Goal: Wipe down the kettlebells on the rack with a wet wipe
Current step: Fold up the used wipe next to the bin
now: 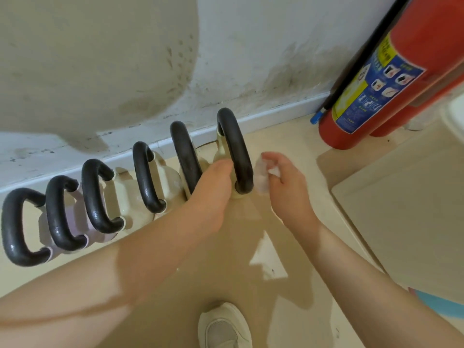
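Right now six kettlebells sit in a row on the floor along the wall's baseboard, black handles up. Rightmost kettlebell (234, 151), cream body, tallest handle. Left hand (213, 187) reaches in just left of that handle, touching the body; fingers hidden behind the handle, grip cannot be told. Right hand (286, 182) sits just right of the handle, fingers curled, pinching a crumpled white wet wipe (262, 177) held near the handle's lower end. Red fire extinguisher (391, 71) leans at the wall to the right, blue-and-yellow label with pictograms, text too blurred to read. White shoe (224, 326) at bottom.
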The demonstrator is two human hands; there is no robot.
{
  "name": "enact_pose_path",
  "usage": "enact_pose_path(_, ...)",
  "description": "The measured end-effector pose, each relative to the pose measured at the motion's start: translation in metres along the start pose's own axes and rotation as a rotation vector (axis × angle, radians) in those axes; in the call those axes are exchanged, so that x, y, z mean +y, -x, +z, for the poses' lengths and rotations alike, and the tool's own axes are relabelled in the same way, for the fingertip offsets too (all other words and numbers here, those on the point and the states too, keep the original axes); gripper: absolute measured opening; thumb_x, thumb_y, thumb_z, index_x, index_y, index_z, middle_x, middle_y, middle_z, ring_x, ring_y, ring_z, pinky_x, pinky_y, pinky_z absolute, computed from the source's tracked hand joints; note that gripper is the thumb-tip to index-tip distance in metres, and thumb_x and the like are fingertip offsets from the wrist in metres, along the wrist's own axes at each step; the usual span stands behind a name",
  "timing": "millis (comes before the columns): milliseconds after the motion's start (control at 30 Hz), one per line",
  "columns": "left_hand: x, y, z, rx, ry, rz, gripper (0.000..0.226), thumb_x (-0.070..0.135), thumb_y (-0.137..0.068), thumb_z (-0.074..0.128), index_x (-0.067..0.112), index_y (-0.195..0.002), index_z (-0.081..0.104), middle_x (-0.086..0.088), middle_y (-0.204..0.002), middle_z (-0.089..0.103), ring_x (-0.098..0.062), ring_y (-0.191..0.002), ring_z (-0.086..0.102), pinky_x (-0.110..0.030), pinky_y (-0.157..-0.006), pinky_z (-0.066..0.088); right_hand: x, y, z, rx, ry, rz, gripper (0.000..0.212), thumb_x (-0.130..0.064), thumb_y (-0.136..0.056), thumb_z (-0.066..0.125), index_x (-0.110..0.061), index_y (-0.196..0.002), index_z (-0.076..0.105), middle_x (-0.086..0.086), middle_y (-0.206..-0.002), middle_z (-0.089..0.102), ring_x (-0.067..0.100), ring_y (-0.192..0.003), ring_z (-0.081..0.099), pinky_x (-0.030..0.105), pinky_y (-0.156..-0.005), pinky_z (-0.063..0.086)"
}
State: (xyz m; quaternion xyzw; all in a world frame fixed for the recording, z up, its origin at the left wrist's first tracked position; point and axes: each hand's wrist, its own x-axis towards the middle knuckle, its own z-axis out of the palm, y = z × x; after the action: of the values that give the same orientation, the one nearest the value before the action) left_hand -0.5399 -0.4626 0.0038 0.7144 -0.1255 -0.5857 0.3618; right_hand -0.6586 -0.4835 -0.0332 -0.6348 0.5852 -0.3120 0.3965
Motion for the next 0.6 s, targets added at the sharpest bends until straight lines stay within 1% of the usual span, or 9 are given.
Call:
enact_pose_path(67,0.005,0.015,0.004,-0.088,-0.076,0.081,0.018,0.036,-0.090,0.051,0.032,-0.093,0.068,0.006,-0.112,0.062,-0.011,-0.103,0.054,-0.031,-0.094,0.044,-0.018,0.001,-0.021,0.157,-0.142,-0.019,0.039,0.003,-0.090,0.042,-0.016,-0.124,0.045,-0.003,-0.105,0.051,0.003,-0.086,0.055,0.009,-0.069,0.044)
enact_pose_path(100,0.009,0.024,0.008,-0.153,-0.082,0.088,0.017,0.035,-0.089,0.053,0.032,-0.088,0.070,0.004,-0.112,0.064,-0.013,-0.105,0.056,-0.035,-0.096,0.045,-0.027,0.002,-0.030,0.203,-0.213,-0.016,0.038,0.002,-0.089,0.046,-0.021,-0.118,0.042,-0.006,-0.101,0.048,0.001,-0.080,0.054,0.011,-0.062,0.044)
enact_pose_path(167,0.020,0.041,0.019,-0.326,-0.035,0.057,0.020,0.036,-0.091,0.052,0.026,-0.095,0.070,-0.001,-0.106,0.068,-0.017,-0.100,0.064,-0.036,-0.091,0.051,-0.039,0.002,-0.045,0.246,-0.243,0.021,0.038,-0.001,-0.084,0.056,-0.026,-0.106,0.039,-0.012,-0.094,0.045,0.000,-0.074,0.049,0.011,-0.059,0.041)
enact_pose_path(233,0.029,0.051,0.033,-0.477,-0.006,0.085,0.028,0.035,-0.091,0.052,0.016,-0.107,0.066,-0.004,-0.103,0.071,-0.019,-0.095,0.067,-0.034,-0.089,0.052,-0.047,0.002,-0.059,0.254,-0.170,0.029,0.036,-0.001,-0.080,0.060,-0.028,-0.097,0.041,-0.016,-0.091,0.041,-0.003,-0.077,0.045,0.007,-0.064,0.040)
enact_pose_path(333,0.036,0.066,0.054,-0.548,-0.020,0.179,0.023,0.022,-0.088,0.058,0.009,-0.106,0.064,-0.006,-0.105,0.070,-0.016,-0.097,0.065,-0.031,-0.094,0.050,-0.055,0.009,-0.081,0.298,-0.005,-0.063,0.036,0.002,-0.077,0.060,-0.030,-0.084,0.046,-0.014,-0.094,0.036,-0.003,-0.080,0.042,0.011,-0.067,0.039)
enact_pose_path(433,0.040,0.075,0.071,-0.557,-0.077,0.236,0.010,0.013,-0.087,0.058,0.008,-0.094,0.063,-0.008,-0.089,0.066,-0.017,-0.084,0.062,-0.026,-0.079,0.052,-0.059,0.024,-0.112,0.147,0.294,-0.173,0.025,-0.002,-0.073,0.063,-0.014,-0.095,0.058,-0.003,-0.101,0.042,0.012,-0.095,0.046,0.021,-0.078,0.040)
enact_pose_path(500,0.045,0.078,0.083,-0.586,-0.090,0.261,0.007,0.011,-0.088,0.056,0.009,-0.092,0.061,-0.008,-0.083,0.064,-0.020,-0.080,0.059,-0.024,-0.070,0.050,-0.063,0.035,-0.139,0.024,0.352,-0.255,0.035,-0.014,-0.076,0.066,-0.012,-0.110,0.059,0.001,-0.110,0.049,0.017,-0.105,0.046,0.021,-0.089,0.038)
enact_pose_path(533,0.050,0.079,0.089,-0.621,-0.112,0.283,0.006,0.011,-0.087,0.056,0.011,-0.089,0.062,-0.007,-0.082,0.064,-0.019,-0.079,0.058,-0.024,-0.069,0.047,-0.063,0.041,-0.154,0.016,0.379,-0.309,0.039,-0.020,-0.078,0.064,-0.014,-0.116,0.058,0.002,-0.114,0.052,0.016,-0.107,0.045,0.019,-0.092,0.036)
enact_pose_path(600,0.063,0.089,0.102,-0.739,-0.210,0.315,0.012,0.015,-0.084,0.061,0.022,-0.077,0.067,0.002,-0.082,0.067,-0.012,-0.082,0.060,-0.022,-0.072,0.043,-0.063,0.048,-0.183,0.125,0.436,-0.396,0.035,-0.021,-0.083,0.055,-0.017,-0.117,0.058,0.003,-0.113,0.056,0.013,-0.104,0.047,0.012,-0.089,0.034)
